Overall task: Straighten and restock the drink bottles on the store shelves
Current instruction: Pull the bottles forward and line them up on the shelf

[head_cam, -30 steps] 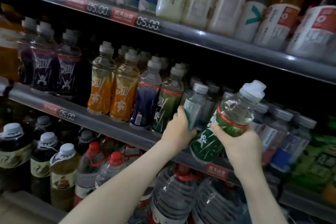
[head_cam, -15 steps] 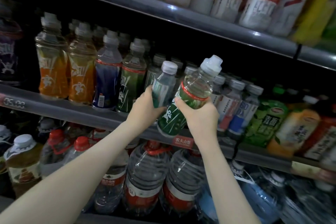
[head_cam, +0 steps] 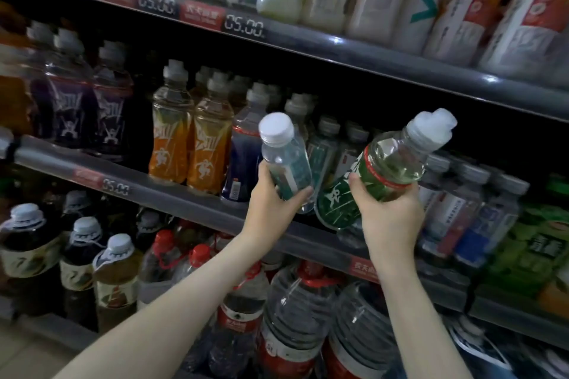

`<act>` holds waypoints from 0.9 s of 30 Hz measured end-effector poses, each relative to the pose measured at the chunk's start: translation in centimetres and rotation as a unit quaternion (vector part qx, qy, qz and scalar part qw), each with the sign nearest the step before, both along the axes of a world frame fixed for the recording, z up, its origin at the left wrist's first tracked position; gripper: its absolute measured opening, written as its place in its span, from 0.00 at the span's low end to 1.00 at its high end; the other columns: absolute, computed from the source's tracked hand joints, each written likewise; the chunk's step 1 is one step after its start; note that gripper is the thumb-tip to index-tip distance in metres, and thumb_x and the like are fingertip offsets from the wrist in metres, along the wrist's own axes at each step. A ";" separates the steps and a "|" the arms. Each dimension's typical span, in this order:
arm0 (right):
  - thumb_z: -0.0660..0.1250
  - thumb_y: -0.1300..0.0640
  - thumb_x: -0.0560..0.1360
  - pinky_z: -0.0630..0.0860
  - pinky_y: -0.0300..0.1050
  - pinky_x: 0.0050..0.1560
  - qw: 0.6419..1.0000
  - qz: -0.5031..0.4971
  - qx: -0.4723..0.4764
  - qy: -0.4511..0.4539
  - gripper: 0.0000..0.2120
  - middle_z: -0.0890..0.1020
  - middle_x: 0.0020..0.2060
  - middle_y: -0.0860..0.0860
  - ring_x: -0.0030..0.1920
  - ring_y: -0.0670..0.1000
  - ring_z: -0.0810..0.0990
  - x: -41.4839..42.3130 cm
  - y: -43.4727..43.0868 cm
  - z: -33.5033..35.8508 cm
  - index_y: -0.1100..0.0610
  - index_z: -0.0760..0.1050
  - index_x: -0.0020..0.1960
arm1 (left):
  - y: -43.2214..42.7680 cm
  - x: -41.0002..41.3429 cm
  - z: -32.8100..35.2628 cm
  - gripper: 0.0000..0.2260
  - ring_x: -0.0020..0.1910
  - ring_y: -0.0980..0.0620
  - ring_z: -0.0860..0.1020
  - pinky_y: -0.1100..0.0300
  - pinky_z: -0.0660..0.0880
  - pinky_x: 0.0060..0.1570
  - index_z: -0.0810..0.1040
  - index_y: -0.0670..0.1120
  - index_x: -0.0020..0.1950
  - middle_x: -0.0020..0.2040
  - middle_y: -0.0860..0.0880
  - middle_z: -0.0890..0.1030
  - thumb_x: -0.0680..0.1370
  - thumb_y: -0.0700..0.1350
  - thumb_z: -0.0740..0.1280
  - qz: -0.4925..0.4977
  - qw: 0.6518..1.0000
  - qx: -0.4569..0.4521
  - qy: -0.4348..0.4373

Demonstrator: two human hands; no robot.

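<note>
1. Two bottles are in your hands, both held up in front of the middle shelf [head_cam: 184,198].
2. Your left hand [head_cam: 272,206] grips a small white-capped water bottle [head_cam: 284,160] by its lower half, leaning left.
3. Your right hand [head_cam: 389,212] grips a green-labelled sports-cap bottle [head_cam: 378,175], tilted right, just beside the first.

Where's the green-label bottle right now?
Right of centre in the head view: the green-label bottle tilts in the right hand, beside the small bottle held by the left hand.
</note>
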State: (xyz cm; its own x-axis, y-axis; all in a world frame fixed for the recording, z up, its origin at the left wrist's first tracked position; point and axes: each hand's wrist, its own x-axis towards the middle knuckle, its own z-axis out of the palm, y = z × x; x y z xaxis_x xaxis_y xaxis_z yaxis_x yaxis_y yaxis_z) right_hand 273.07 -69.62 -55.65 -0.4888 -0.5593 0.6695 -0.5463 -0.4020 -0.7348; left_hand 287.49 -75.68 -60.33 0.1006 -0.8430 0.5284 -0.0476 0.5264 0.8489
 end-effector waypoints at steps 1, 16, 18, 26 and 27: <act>0.77 0.49 0.67 0.76 0.31 0.47 1.000 -0.003 -0.013 0.007 0.23 0.81 0.44 0.44 0.44 0.40 0.79 0.5 -0.3 0.0 0.57 0.75 0.57 | 0.3 0.6 0.3 0.25 0.50 0.63 0.79 0.70 0.75 0.46 0.66 0.49 0.61 0.51 0.57 0.79 0.71 0.44 0.76 0.003 1.000 0.002 0.025; 0.77 0.51 0.67 0.71 0.23 0.41 0.999 0.028 0.008 0.014 0.19 0.81 0.42 0.40 0.43 0.32 0.78 1.2 -0.8 -1.1 0.56 0.77 0.54 | -0.1 3.3 2.1 0.23 0.48 0.64 0.79 0.61 0.79 0.51 0.70 0.52 0.61 0.51 0.58 0.81 0.69 0.48 0.76 -0.017 1.000 0.004 0.023; 0.76 0.50 0.67 0.73 0.26 0.41 1.000 0.017 0.012 0.013 0.18 0.81 0.40 0.39 0.41 0.32 0.78 0.1 0.0 -0.9 0.55 0.77 0.53 | -0.1 2.3 2.3 0.26 0.48 0.63 0.79 0.66 0.78 0.48 0.69 0.53 0.64 0.52 0.58 0.80 0.70 0.50 0.76 -0.005 1.000 0.008 -0.027; 0.77 0.49 0.66 0.70 0.24 0.38 0.999 0.001 0.042 0.012 0.17 0.81 0.41 0.39 0.41 0.33 0.78 -5.0 2.6 0.0 0.54 0.78 0.52 | -1.8 -3.1 1.6 0.35 0.59 0.46 0.76 0.51 0.76 0.54 0.58 0.48 0.74 0.62 0.47 0.77 0.73 0.52 0.72 0.083 0.975 -0.006 -0.206; 0.77 0.50 0.66 0.69 0.23 0.36 0.999 0.002 0.046 0.014 0.17 0.80 0.40 0.38 0.40 0.33 0.77 -5.4 2.7 0.1 0.53 0.78 0.52 | -2.2 -3.6 1.7 0.36 0.59 0.45 0.76 0.52 0.76 0.54 0.57 0.46 0.75 0.63 0.45 0.76 0.74 0.51 0.72 0.095 0.971 0.003 -0.220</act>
